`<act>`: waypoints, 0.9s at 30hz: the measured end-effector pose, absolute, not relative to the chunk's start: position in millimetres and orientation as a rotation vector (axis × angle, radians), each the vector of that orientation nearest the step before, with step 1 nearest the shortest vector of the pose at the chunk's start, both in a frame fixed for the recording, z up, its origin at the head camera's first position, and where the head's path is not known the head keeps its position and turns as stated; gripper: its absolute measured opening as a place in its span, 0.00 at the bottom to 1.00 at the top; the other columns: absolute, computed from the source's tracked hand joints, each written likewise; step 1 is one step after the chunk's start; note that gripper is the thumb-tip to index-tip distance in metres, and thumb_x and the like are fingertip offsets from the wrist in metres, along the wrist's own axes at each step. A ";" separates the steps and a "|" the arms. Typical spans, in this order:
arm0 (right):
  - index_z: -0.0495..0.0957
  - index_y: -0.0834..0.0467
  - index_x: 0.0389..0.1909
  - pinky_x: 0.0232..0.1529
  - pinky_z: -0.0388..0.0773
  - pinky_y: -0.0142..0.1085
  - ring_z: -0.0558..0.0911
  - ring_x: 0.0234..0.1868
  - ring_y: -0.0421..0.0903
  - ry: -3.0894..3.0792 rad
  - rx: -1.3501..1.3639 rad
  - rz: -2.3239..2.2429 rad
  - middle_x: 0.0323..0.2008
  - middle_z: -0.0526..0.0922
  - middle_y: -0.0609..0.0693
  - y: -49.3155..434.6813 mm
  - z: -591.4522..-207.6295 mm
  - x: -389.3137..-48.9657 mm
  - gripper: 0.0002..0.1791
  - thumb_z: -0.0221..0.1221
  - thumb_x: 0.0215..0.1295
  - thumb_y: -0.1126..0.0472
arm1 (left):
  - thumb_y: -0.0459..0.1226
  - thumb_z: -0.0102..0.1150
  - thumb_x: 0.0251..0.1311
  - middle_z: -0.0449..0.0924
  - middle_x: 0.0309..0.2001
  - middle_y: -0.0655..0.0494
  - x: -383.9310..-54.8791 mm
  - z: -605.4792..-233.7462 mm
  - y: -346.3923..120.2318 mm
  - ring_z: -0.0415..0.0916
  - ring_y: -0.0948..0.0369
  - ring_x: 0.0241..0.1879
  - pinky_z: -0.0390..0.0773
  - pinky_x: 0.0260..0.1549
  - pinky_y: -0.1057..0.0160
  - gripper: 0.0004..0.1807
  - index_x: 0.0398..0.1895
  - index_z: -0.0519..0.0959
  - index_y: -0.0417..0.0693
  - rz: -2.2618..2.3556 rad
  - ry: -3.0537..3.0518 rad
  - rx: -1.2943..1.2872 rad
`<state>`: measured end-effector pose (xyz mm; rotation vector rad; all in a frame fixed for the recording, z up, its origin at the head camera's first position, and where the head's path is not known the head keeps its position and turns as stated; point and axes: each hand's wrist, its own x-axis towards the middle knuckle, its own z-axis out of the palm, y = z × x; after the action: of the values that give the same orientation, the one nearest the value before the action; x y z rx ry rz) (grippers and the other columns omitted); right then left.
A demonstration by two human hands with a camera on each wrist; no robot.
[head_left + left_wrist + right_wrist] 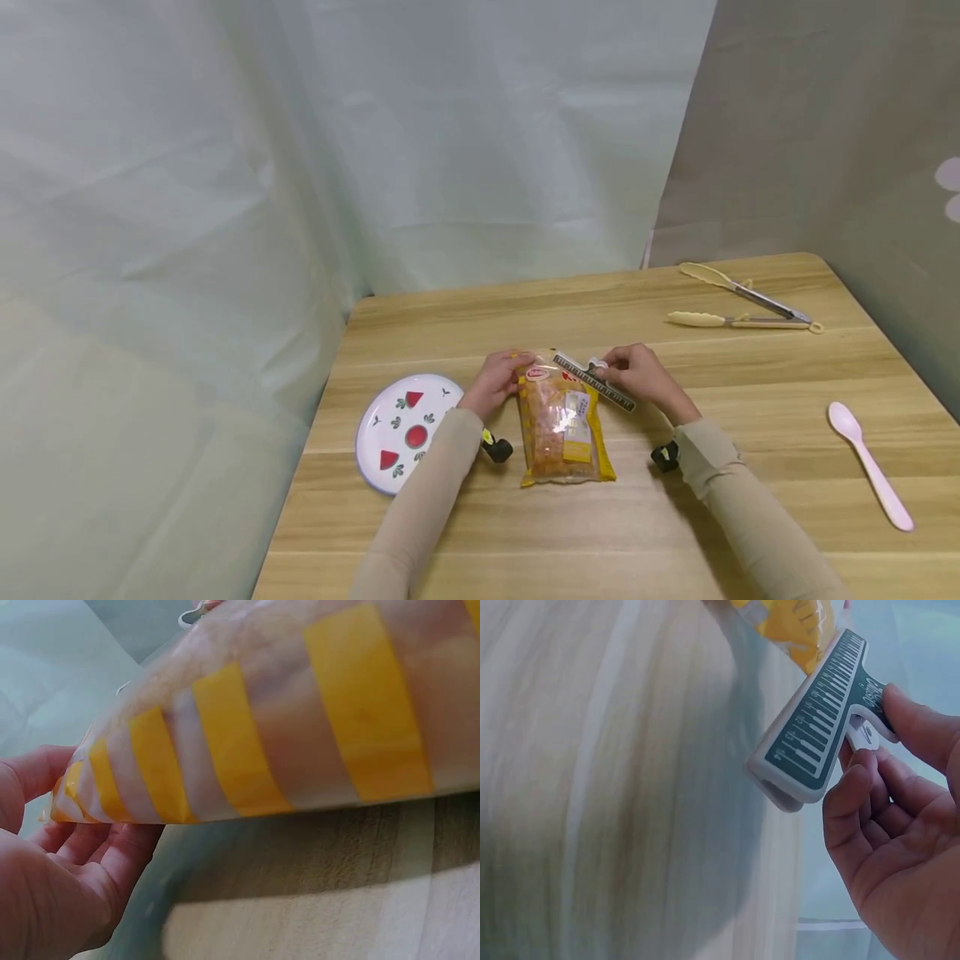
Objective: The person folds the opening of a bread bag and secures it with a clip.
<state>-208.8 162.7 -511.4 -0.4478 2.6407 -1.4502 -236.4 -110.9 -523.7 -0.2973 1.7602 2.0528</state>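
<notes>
A clear and yellow plastic bag of bread [546,433] lies on the wooden table, in front of me. My left hand [493,382] grips the bag's far left corner. In the left wrist view, the thumb is above the striped bag edge [375,705] and the fingers [127,855] are under it. My right hand [643,379] pinches the handles of a dark green and white clip [611,395] with a ruler scale. The clip slants across the bag's far right corner; in the right wrist view its long jaws are slightly parted at the near end.
Left of the bag, partly behind my left sleeve, is a white plate [367,437] with watermelon pictures. Cream-tipped tongs [765,302] lie spread at the back right. A pink spoon [873,475] lies at the right. Pale curtains [510,150] hang behind the table.
</notes>
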 end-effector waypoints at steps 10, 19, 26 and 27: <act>0.84 0.69 0.36 0.33 0.73 0.36 0.76 0.29 0.46 2.638 -0.416 -1.485 0.27 0.83 0.53 146.8 -504.4 -215.6 0.09 0.67 0.63 0.65 | 0.35 0.64 0.66 0.83 0.41 0.48 -234.6 -517.8 -110.1 0.82 0.58 0.37 0.82 0.34 0.64 0.13 0.49 0.79 0.35 2.044 1.770 -0.282; 0.84 0.69 0.36 0.31 0.73 0.37 0.75 0.28 0.47 2.629 -0.430 -1.510 0.27 0.83 0.54 138.8 -498.3 -218.5 0.08 0.66 0.64 0.65 | 0.34 0.63 0.67 0.83 0.38 0.50 -233.8 -518.5 -108.8 0.81 0.59 0.34 0.81 0.31 0.66 0.10 0.46 0.81 0.36 2.045 1.790 -0.255; 0.84 0.71 0.38 0.33 0.73 0.39 0.75 0.30 0.47 2.613 -0.416 -1.538 0.29 0.84 0.56 134.2 -491.6 -220.5 0.10 0.65 0.66 0.65 | 0.35 0.64 0.66 0.83 0.36 0.51 -232.1 -514.1 -105.9 0.81 0.60 0.32 0.81 0.29 0.67 0.13 0.48 0.81 0.35 2.032 1.813 -0.249; 0.84 0.71 0.38 0.33 0.73 0.39 0.75 0.30 0.47 2.611 -0.409 -1.540 0.29 0.84 0.56 133.6 -491.0 -220.4 0.10 0.65 0.66 0.65 | 0.35 0.64 0.66 0.83 0.37 0.51 -231.8 -513.7 -105.8 0.81 0.60 0.33 0.81 0.29 0.67 0.13 0.48 0.81 0.35 2.034 1.811 -0.253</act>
<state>-220.4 133.6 -491.0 -0.4088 2.6112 -1.5401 -231.8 -105.8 -513.7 -0.2526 1.8108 2.0338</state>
